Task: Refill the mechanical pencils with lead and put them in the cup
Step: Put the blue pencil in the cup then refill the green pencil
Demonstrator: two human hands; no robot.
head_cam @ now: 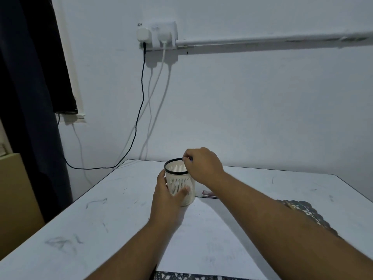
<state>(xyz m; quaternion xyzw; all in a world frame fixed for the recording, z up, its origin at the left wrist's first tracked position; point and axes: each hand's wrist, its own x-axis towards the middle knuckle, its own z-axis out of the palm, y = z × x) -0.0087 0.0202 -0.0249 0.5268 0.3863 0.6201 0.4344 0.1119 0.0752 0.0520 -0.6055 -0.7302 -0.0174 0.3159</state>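
Spreading across the lower view, the white counter (101, 219) carries everything in play, its top scuffed with grey marks, and it stands against a pale wall (242, 98) where a socket block (159, 35) feeds one black and some white cables (141, 98) down behind the far edge. A dark curtain (26, 77) hangs at the left. A dark lacy mat (310, 211) lies on the counter under the right forearm, and another patterned edge shows at the bottom of the view.

Near the middle of the counter stands the cup (180, 180), white, slotted down its sides, with a dark rim, upright. The left hand (167, 197) grips it from the left, thumb curled over the front wall and the fingers gone behind it, most likely to steady the light cup so it does not tip or slide as something is dropped in.

The right hand (203, 164) sits over the cup's right rim, its fingers (186, 158) closed narrow in a pinch on a small dark tip, apparently the end of a mechanical pencil (190, 158) being lowered into the cup; the rest of it is hidden by the hand, so I cannot say how far in it is. Just right of the cup, partly behind the right wrist, a small reddish flat case (210, 194) lies on the counter, possibly the lead box. No other pencils are in view.
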